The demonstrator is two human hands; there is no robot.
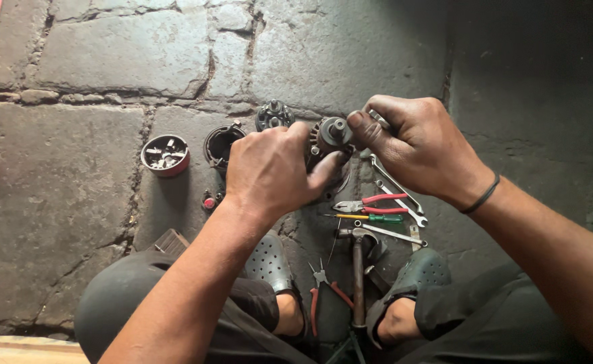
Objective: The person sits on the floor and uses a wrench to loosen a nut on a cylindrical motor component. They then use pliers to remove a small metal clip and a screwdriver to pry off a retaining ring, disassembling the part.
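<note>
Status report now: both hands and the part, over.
Left hand and right hand both grip the round dark metal motor part. Red-handled pliers lie below it.

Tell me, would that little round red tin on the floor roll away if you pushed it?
Probably not. The round red tin sits flat on its base on the rough stone floor, so it would likely scrape rather than roll. It seems full of small metal bits, so it may be heavy and could spill.

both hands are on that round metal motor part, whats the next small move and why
Probably steady the motor part with the left hand while the right hand works its top, since the right fingertips already pinch there and the left grips its side.
</note>
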